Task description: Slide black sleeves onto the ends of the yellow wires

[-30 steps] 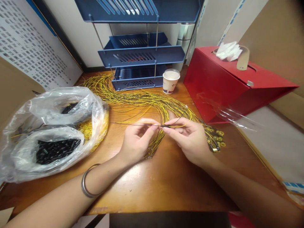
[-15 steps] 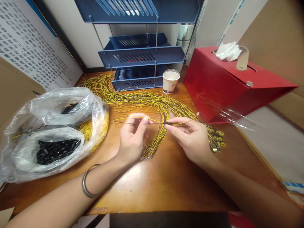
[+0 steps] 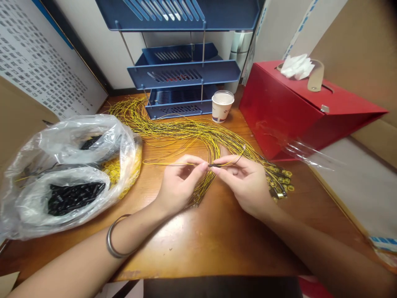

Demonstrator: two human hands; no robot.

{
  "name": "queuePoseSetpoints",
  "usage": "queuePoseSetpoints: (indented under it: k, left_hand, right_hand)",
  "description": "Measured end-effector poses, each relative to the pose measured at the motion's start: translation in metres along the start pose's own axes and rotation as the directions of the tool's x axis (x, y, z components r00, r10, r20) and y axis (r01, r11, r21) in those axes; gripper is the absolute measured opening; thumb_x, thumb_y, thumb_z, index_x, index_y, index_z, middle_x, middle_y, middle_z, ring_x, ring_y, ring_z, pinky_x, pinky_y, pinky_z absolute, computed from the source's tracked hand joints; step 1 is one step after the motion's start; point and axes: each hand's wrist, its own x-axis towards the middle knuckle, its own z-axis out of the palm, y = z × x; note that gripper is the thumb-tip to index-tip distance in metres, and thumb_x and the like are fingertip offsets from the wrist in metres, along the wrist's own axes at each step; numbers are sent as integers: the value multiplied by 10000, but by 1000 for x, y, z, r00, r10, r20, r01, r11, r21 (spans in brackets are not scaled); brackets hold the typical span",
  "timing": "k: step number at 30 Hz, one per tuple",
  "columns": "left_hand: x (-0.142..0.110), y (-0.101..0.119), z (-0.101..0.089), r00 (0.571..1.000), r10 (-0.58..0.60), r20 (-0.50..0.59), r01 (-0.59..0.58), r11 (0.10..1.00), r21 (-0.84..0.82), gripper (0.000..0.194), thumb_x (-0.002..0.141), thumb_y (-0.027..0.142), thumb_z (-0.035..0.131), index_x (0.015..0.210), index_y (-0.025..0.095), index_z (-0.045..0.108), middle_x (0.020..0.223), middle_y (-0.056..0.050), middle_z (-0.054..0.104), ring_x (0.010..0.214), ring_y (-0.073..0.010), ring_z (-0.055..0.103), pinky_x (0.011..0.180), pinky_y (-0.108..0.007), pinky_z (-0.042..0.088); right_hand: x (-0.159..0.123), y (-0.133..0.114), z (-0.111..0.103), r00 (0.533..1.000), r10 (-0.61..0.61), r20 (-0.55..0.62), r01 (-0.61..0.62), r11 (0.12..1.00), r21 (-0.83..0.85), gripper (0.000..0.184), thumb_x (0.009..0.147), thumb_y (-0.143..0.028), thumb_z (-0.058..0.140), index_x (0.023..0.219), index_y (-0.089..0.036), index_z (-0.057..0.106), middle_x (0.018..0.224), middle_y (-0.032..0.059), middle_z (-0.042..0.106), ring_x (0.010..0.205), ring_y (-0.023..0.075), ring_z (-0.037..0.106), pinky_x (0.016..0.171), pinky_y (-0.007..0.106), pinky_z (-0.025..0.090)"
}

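My left hand [image 3: 180,186] is closed in a pinch on a thin yellow-and-black wire [image 3: 155,163], which loops out to the left. Between the fingertips of my right hand [image 3: 249,184] is a small black sleeve-like piece [image 3: 213,165] around that wire, and the wire's end sticks up past the right fingers. The two hands' fingertips nearly meet at the black piece. Behind and beneath them runs a long bundle of yellow and black wires [image 3: 182,127]. Some of its ends, with yellow ring-shaped parts [image 3: 284,177], lie right of my right hand.
At left, a clear plastic bag [image 3: 124,132] holds small black pieces [image 3: 76,196] and yellow rings [image 3: 118,174]. A blue tray rack [image 3: 182,74], a paper cup [image 3: 222,106] and a silver flask [image 3: 241,43] stand at the back. On the right is a red box [image 3: 285,103] with tissues.
My left hand has shifted right and slightly down, up to the black piece. My right hand has moved a little left, and the wire's loop now shows at left.
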Motion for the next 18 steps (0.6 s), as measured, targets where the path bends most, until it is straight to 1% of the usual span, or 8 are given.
queuePoseSetpoints:
  k: [3,6,8,10,13,16,18]
  left_hand:
    - [1,-1,-1,1000,-28,-7,28,1000,-12,169,857,296,677,790,145,641,573,29,566,461,-52,442,454,-185,365]
    - [1,-2,-2,999,-38,4,38,999,5,175,860,298,676,792,142,635,601,19,594,468,-52,455,453,-182,363]
    - [1,-1,-2,999,-38,1,38,999,13,199,869,312,664,779,142,615,621,12,605,474,-54,466,454,-182,367]
    - [1,-1,-1,1000,-25,-2,25,1000,5,220,884,321,645,767,145,585,633,13,602,482,-53,472,462,-181,377]
    - [2,-1,0,1000,-3,-26,3,1000,-6,240,897,332,628,760,155,540,615,25,573,472,-52,465,464,-180,386]
    - [3,-2,0,996,7,-88,-5,1000,15,246,898,349,624,767,166,524,572,43,530,447,-54,458,446,-177,383]
    - [3,-3,-1,991,17,-131,-17,1000,1,234,900,351,621,782,173,523,590,45,527,453,-55,471,449,-175,397]
  right_hand:
    - [-1,-1,0,999,-12,38,13,1000,-27,187,774,-337,742,888,-193,706,648,-3,601,507,88,465,477,246,350]
    - [-1,-2,-1,998,-26,50,30,998,-63,180,784,-338,731,877,-185,706,569,-27,539,481,82,408,464,246,309]
    - [-1,-3,-1,999,-38,39,41,995,-90,175,785,-342,729,857,-184,713,558,-28,537,468,79,385,455,247,292]
    - [-2,-3,-1,998,-49,29,52,993,-108,174,783,-344,731,855,-186,720,573,-19,564,468,79,392,455,248,299]
    - [-2,-4,-1,998,-69,12,70,990,-120,159,782,-332,731,857,-191,729,651,11,633,502,93,459,478,254,350]
    - [-1,-4,-1,996,-89,-17,86,987,-133,141,781,-320,730,855,-200,738,711,29,666,545,111,513,488,256,382]
    - [-1,-4,-2,994,-104,-44,97,985,-143,141,779,-325,731,852,-205,742,738,35,673,561,115,524,480,251,384]
